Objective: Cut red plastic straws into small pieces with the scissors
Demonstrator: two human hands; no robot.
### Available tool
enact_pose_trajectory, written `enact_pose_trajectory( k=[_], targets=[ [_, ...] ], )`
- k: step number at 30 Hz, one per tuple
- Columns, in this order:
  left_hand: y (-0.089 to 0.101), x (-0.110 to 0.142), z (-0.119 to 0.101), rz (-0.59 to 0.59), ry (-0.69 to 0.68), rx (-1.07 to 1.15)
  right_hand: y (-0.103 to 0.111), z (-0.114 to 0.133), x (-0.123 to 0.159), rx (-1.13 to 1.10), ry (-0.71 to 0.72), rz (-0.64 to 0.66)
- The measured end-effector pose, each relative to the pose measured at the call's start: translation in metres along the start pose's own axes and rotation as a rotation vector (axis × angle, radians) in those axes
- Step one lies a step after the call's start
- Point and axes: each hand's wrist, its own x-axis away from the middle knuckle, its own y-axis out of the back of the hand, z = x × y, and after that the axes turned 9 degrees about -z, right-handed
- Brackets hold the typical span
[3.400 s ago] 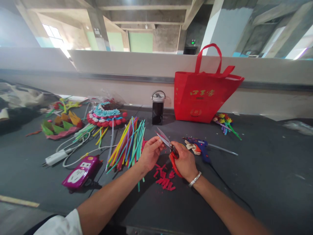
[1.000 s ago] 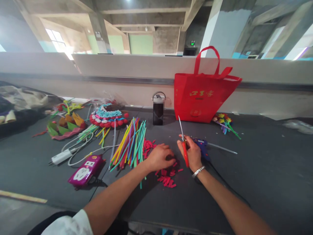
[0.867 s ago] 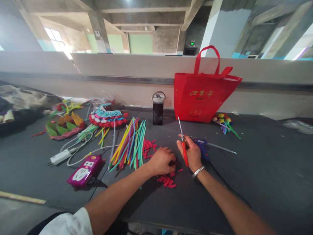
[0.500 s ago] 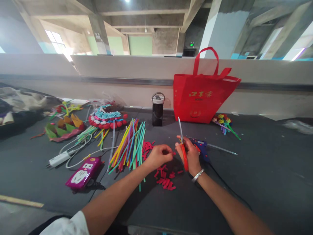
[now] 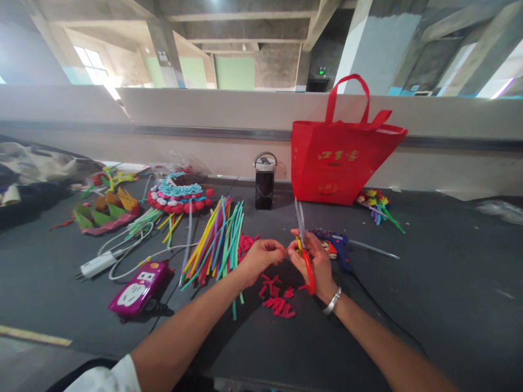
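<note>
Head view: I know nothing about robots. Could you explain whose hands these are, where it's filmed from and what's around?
There is no robot here: these are one person's bare left hand and right hand, seen by a camera worn on that person's head, looking forward and down. The right hand holds scissors, blades pointing away from the person. The left hand is pinched close to the right; anything between its fingers is too small to make out. On the dark table lie small red pieces, a bunch of coloured sticks, a blue glue gun and a purple power socket. Farther back stand a black bottle and a red bag.
</note>
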Motion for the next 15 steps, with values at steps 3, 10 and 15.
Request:
enact_pose_trajectory(
  k=[3, 10, 15],
  targets=[
    [0.0032, -0.0027, -0.0001, -0.017, 0.018, -0.001, -0.0014, 0.0031, -0.0017, -0.065, -0.067, -0.029],
    [0.0080, -0.0043, 0.0002, 0.061, 0.113, 0.115, 0.0020, 0.0088, -0.0066, -0.277, -0.193, -0.009],
    [0.0045, 0.0012, 0.0008, 0.138, 0.180, 0.162, 0.0013, 0.0085, -0.0046, -0.188, -0.078, 0.034]
  ],
)
